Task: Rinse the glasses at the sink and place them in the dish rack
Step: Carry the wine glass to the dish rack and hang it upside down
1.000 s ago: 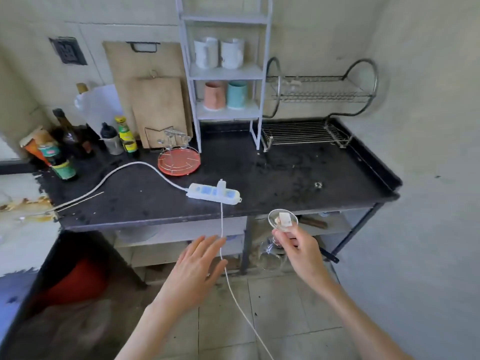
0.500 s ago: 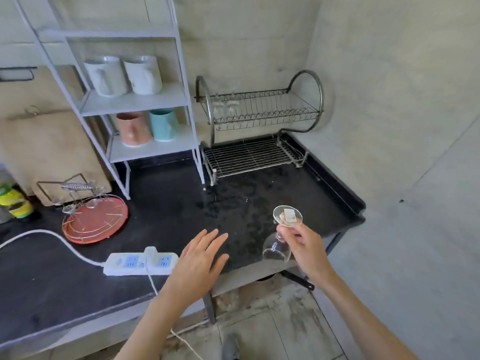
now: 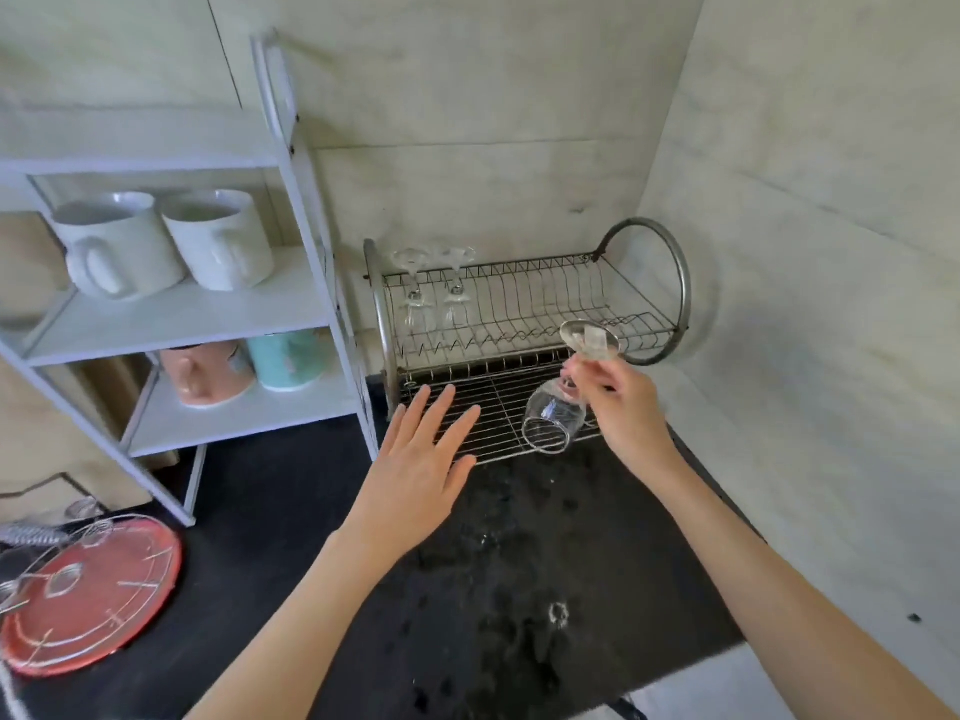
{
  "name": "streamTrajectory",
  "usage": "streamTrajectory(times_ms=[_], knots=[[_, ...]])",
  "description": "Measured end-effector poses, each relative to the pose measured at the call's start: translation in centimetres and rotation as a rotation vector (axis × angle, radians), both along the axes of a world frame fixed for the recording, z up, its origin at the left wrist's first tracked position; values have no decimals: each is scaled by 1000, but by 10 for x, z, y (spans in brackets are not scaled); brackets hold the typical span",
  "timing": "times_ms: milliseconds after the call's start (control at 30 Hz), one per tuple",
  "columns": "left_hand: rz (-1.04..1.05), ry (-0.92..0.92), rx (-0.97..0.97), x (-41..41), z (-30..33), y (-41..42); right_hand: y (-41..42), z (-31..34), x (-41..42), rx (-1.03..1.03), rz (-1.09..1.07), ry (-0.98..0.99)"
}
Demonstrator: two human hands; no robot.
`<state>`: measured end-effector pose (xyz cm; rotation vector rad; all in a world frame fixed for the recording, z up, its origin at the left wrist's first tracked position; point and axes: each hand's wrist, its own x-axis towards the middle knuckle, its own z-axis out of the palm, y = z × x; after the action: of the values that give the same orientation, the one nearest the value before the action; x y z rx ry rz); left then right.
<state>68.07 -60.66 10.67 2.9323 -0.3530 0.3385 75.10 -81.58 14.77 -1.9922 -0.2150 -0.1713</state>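
My right hand (image 3: 626,407) grips the stem of a clear wine glass (image 3: 551,420), held upside down and tilted, its bowl over the front of the lower grid of the metal dish rack (image 3: 535,298). The glass's foot (image 3: 589,339) points up toward the rack's upper tier. Two more clear stemmed glasses (image 3: 434,288) hang upside down at the left end of that upper tier. My left hand (image 3: 415,470) hovers flat with fingers spread above the black counter, just in front of the rack's lower grid, holding nothing.
A white shelf unit (image 3: 291,283) stands left of the rack with two white mugs (image 3: 161,246), a pink cup (image 3: 208,374) and a teal cup (image 3: 283,358). A red round tray (image 3: 88,597) with wire pieces lies at front left. The black counter (image 3: 519,553) is wet; walls close the back and right.
I have moved closer to the counter and rack. My right hand carried the upside-down glass up and forward to the rack's lower tier; my left hand advanced alongside it.
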Motion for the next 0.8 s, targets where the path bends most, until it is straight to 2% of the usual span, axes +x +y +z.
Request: streamTrajectory(times_ms=[167,367,533,800], knots=[[143,35,8,55,-3,-8,12,25,105,-38,59,-133],[309,84,138,79,-14,-15,42,14,198,-110,172,-71],[365,73,152,82,-18,-19,63,-13,226,-268,275,-66],[367,-5,61,84,-18,-22,69,-27,237,-231,334,-58]])
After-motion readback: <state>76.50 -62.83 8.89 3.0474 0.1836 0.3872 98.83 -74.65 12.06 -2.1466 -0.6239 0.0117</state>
